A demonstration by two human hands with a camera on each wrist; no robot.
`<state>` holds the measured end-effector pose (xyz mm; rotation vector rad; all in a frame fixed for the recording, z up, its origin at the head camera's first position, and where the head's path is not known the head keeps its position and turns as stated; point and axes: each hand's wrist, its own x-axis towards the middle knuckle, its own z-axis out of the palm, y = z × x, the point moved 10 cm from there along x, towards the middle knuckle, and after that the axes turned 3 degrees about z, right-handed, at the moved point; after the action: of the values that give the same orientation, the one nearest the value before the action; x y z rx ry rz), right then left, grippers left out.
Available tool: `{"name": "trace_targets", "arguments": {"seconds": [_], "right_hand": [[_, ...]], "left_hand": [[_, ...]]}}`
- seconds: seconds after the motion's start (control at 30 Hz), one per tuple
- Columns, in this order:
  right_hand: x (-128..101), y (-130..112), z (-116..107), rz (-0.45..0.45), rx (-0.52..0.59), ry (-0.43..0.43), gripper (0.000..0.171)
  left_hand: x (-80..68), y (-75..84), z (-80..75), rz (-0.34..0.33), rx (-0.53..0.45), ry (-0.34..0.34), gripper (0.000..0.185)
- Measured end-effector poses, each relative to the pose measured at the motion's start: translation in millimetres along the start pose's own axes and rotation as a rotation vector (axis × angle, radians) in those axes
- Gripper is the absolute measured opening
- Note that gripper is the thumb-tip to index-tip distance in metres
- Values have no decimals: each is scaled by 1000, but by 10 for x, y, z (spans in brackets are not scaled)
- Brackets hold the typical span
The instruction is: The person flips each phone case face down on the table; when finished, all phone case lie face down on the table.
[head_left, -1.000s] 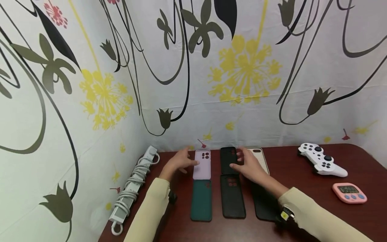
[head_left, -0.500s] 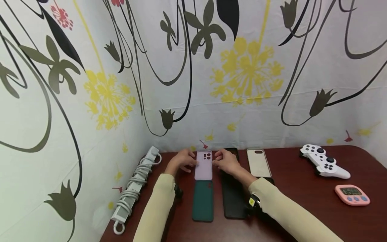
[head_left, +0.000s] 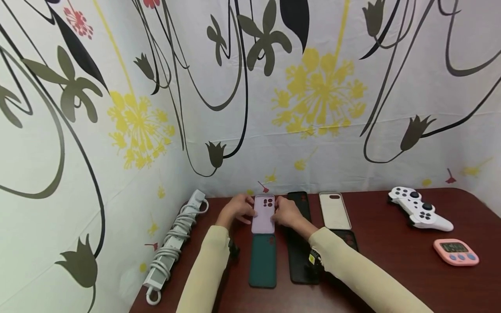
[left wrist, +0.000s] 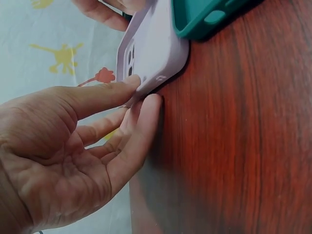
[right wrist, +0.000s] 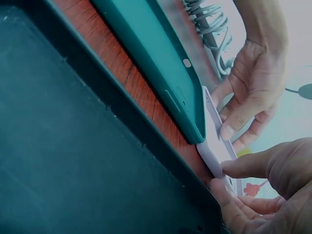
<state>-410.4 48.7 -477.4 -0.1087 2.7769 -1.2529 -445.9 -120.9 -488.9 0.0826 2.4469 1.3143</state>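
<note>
1. Hands first: the left hand (head_left: 235,208) has its thumb on top of the lilac case (head_left: 263,214) at the left edge and its fingers (left wrist: 141,131) tucked at that edge, a light pinch. The right hand (head_left: 287,213) takes the right edge the same way, thumb above, fingertip below.
2. Lilac case lies at the far end of the left column on the table (head_left: 391,269), its near end touching the green case (head_left: 262,260).
3. Risk: the hold is by fingertips on thin rims only, so the soft case could flex and slip out of one side if lifted unevenly.
4. Risk: a slide toward the near side would likely shove the green case out of line, since the two touch.
5. Risk: the right forearm hangs over the black cases (head_left: 300,261); a dropped sleeve could drag them.
6. Hard to tell: whether the lilac case is already off the wood. The wrist views show only its edges.
7. Hidden: the right arm covers much of the black column, and the power strip (head_left: 176,237) is partly behind the left arm.
</note>
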Motion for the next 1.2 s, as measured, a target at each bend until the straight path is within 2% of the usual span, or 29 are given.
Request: {"name": "trace_targets", "arguments": {"seconds": [0.17,0.5,0.77,0.97,1.2], "right_hand": [[3,-16,20,12,4,7,37],[32,-6,-74,34,-40,-1,33],[58,5,16,22,14,-6,40],[63,-30,108,-18,45,-6,41],[86,-96,110,-105,-75,-33,43]], "left_hand": [[-6,18,5,-3,-34,-2,44],[30,128,34,8,-26,16,45],[-8,107,-26,15,-38,15,46],[-5,27,-81,40,-28,-22,44],[6,55,-54,63,-111,-97,47]]}}
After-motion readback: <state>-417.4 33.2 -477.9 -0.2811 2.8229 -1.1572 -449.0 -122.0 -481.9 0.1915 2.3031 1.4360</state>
